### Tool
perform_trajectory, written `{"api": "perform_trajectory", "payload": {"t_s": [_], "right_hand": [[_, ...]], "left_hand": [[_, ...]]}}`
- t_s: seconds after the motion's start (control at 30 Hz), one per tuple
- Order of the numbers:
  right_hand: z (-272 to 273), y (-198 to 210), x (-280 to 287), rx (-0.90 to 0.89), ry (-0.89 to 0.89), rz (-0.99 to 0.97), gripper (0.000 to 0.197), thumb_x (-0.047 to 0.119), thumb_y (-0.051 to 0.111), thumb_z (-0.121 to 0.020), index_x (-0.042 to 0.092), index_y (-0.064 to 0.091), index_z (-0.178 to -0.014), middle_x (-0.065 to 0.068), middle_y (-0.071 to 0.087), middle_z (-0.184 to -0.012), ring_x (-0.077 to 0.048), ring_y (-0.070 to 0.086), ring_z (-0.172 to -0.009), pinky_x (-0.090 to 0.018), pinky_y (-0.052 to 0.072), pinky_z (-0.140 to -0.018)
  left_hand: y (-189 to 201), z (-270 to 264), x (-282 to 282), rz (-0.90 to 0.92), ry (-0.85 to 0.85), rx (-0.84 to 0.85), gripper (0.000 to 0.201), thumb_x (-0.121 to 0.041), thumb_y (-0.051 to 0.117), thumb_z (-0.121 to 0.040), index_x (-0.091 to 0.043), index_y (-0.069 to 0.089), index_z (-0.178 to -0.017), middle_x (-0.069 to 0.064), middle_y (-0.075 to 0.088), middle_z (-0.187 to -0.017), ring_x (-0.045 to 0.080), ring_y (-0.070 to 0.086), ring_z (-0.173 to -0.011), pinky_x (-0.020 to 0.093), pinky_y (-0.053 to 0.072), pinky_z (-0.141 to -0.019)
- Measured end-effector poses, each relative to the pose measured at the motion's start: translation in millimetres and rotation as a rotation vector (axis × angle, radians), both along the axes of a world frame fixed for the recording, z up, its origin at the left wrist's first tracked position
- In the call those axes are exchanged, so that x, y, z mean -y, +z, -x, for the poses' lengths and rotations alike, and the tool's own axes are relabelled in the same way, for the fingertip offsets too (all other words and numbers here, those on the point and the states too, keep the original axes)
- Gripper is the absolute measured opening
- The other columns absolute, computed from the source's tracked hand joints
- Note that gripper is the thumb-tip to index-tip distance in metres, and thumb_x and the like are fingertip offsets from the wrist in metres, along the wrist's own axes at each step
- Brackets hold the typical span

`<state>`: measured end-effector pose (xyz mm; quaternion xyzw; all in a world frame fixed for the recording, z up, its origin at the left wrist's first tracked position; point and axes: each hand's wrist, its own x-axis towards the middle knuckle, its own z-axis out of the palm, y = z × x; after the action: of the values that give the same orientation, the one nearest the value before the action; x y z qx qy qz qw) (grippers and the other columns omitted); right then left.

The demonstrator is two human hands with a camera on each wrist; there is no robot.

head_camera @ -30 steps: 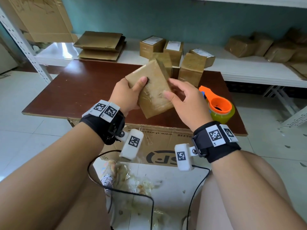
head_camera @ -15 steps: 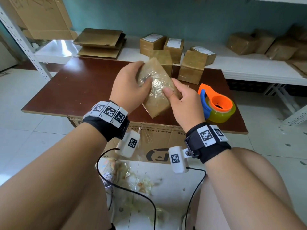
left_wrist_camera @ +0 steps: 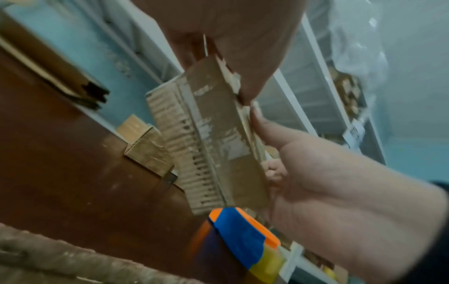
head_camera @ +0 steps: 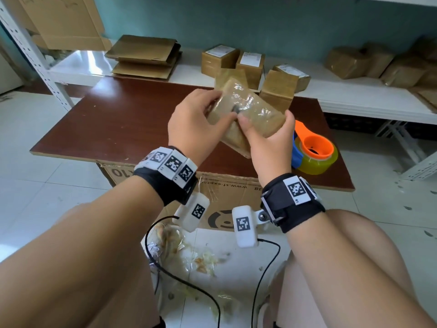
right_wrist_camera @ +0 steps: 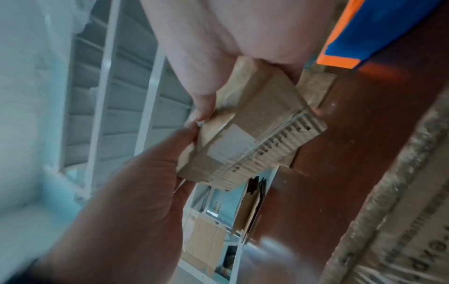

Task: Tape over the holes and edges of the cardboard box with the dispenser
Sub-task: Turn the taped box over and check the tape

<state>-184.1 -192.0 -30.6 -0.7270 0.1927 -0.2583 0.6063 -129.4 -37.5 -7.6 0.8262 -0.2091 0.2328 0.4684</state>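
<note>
A small cardboard box (head_camera: pixel 257 110), its upper face shiny with clear tape, is held above the brown table (head_camera: pixel 118 124). My left hand (head_camera: pixel 222 107) grips its left end, thumb on the taped face. My right hand (head_camera: pixel 266 119) grips the right end, thumb on top and fingers curled round the far edge. In the left wrist view the box (left_wrist_camera: pixel 213 138) shows a ribbed corrugated edge, as does the box (right_wrist_camera: pixel 252 134) in the right wrist view. The orange and blue tape dispenser (head_camera: pixel 314 152) with a yellowish roll lies on the table, just right of my right hand, untouched.
Several small boxes (head_camera: pixel 276 91) stand at the table's back edge. Flattened cardboard (head_camera: pixel 144 58) and wrapped parcels (head_camera: pixel 378 62) lie on the white shelf behind. A large carton (head_camera: pixel 224 204) sits under the table. Tape scraps (head_camera: pixel 189 252) and cables lie on the floor between my knees.
The box has been turned in my hands, so its tape-covered face now points up. My left hand shifted onto the top left end and my right hand wrapped round the right end.
</note>
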Motion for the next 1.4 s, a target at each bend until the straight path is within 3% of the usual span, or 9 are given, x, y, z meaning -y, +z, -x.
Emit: {"api": "perform_trajectory", "payload": {"t_s": [0.17, 0.33, 0.6, 0.7, 0.87, 1.1, 1.23, 1.33, 1.4], "right_hand": [[-7.9, -8.8, -0.6, 0.04, 0.008, -0.097, 0.115, 0.076, 0.083, -0.067, 0.035, 0.031, -0.161, 0.008, 0.051, -0.157, -0.01, 0.053, -0.141, -0.043, 0.046, -0.118], [-10.4, -7.4, 1.6, 0.094, 0.116, -0.135, 0.078, 0.067, 0.08, -0.078, 0.037, 0.054, -0.146, 0.005, 0.07, -0.136, -0.012, 0.068, -0.125, -0.047, 0.055, -0.109], [3.8, 2.7, -7.1, 0.027, 0.081, 0.046, 0.085, 0.067, 0.079, -0.084, 0.033, 0.046, -0.155, 0.016, 0.055, -0.146, 0.001, 0.051, -0.132, -0.029, 0.048, -0.113], [6.1, 5.7, -5.8, -0.002, 0.04, 0.081, 0.087, 0.064, 0.084, -0.08, 0.03, 0.051, -0.152, 0.017, 0.061, -0.14, 0.001, 0.059, -0.125, -0.032, 0.054, -0.108], [13.6, 6.7, -2.3, 0.029, 0.029, 0.226, 0.087, 0.055, 0.083, -0.086, 0.035, 0.042, -0.16, 0.029, 0.05, -0.14, 0.028, 0.045, -0.111, -0.01, 0.045, -0.098], [18.7, 12.0, 4.1, 0.111, 0.004, 0.212, 0.086, 0.045, 0.084, -0.088, 0.032, 0.04, -0.161, 0.024, 0.052, -0.152, 0.023, 0.047, -0.125, -0.015, 0.044, -0.109], [10.0, 5.8, 3.5, 0.024, -0.004, 0.103, 0.085, 0.063, 0.077, -0.084, 0.03, 0.043, -0.153, 0.017, 0.063, -0.14, 0.0, 0.061, -0.127, -0.038, 0.053, -0.109], [5.8, 4.0, 8.3, -0.02, -0.034, 0.008, 0.1, 0.066, 0.086, -0.077, 0.02, 0.037, -0.151, 0.009, 0.063, -0.134, -0.007, 0.065, -0.118, -0.036, 0.055, -0.105], [2.9, 2.0, 12.0, -0.048, -0.052, 0.005, 0.091, 0.063, 0.084, -0.081, 0.019, 0.042, -0.149, 0.005, 0.064, -0.134, -0.011, 0.065, -0.118, -0.037, 0.055, -0.104]], "left_hand": [[1.0, 8.7, 8.4, -0.039, -0.034, 0.113, 0.064, -0.039, 0.081, -0.086, -0.009, 0.065, -0.141, 0.001, 0.064, -0.13, 0.017, 0.06, -0.121, 0.031, 0.05, -0.104], [5.4, 8.8, 2.6, 0.035, -0.01, 0.123, 0.056, -0.04, 0.085, -0.081, -0.013, 0.069, -0.127, -0.001, 0.062, -0.12, 0.021, 0.059, -0.113, 0.033, 0.051, -0.097], [3.3, 0.3, -3.3, 0.08, -0.033, 0.087, 0.051, -0.034, 0.087, -0.08, -0.013, 0.065, -0.121, -0.001, 0.06, -0.118, 0.021, 0.061, -0.111, 0.041, 0.054, -0.096], [-2.7, -8.6, -3.2, 0.16, -0.076, -0.036, 0.052, -0.028, 0.089, -0.079, -0.014, 0.066, -0.122, 0.003, 0.062, -0.12, 0.018, 0.063, -0.111, 0.038, 0.055, -0.098], [-5.9, -14.6, -0.7, 0.445, -0.097, -0.329, 0.056, -0.033, 0.093, -0.074, -0.021, 0.066, -0.122, 0.009, 0.068, -0.122, 0.021, 0.071, -0.109, 0.045, 0.062, -0.094], [3.7, -11.2, 3.6, 0.642, -0.227, -0.636, 0.064, -0.021, 0.091, -0.085, -0.013, 0.058, -0.139, 0.006, 0.073, -0.128, 0.017, 0.078, -0.105, 0.04, 0.066, -0.086], [-1.4, -5.9, 9.5, 0.355, -0.159, -0.475, 0.054, -0.034, 0.075, -0.097, -0.019, 0.056, -0.144, 0.001, 0.065, -0.134, 0.018, 0.069, -0.121, 0.046, 0.058, -0.105], [-13.4, 5.1, 18.0, -0.009, -0.161, -0.222, 0.058, -0.037, 0.054, -0.107, -0.015, 0.043, -0.16, 0.008, 0.048, -0.151, 0.022, 0.045, -0.142, 0.042, 0.038, -0.121], [-13.7, 8.5, 19.3, 0.052, -0.15, -0.192, 0.053, -0.039, 0.046, -0.109, -0.016, 0.048, -0.157, 0.006, 0.054, -0.149, 0.019, 0.048, -0.14, 0.043, 0.04, -0.12]]}}
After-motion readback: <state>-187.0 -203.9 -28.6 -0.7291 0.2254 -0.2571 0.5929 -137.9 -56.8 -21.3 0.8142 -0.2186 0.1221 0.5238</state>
